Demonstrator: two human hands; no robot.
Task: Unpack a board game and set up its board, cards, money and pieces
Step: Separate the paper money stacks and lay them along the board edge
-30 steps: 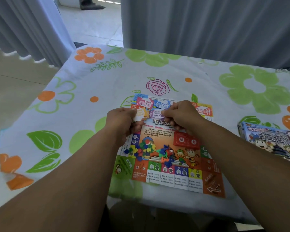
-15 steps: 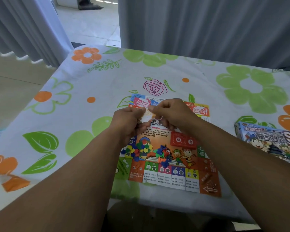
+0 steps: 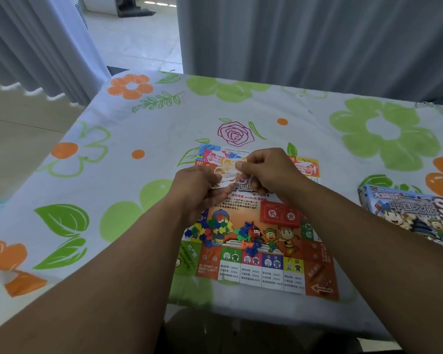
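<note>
A colourful paper game board (image 3: 264, 274) lies flat near the table's front edge. Above its upper half, my left hand (image 3: 198, 185) and my right hand (image 3: 271, 172) pinch a small stack of paper money (image 3: 229, 169); the top orange note is lifted by my right fingers. More notes (image 3: 211, 155) lie fanned on the board's far left, and an orange note (image 3: 306, 167) lies at its far right. A red card deck (image 3: 279, 214) rests on the board's centre right. Several small plastic pieces (image 3: 215, 229) lie in two heaps on the board.
The game box (image 3: 412, 213) lies at the right edge of the table. A floral cloth (image 3: 138, 129) covers the table. Grey curtains hang behind, with a gap to a tiled floor at upper left. The table's left edge drops to the floor.
My hands have drawn closer together and risen slightly toward the board's far edge. The orange note is now lifted off the stack by my right fingers.
</note>
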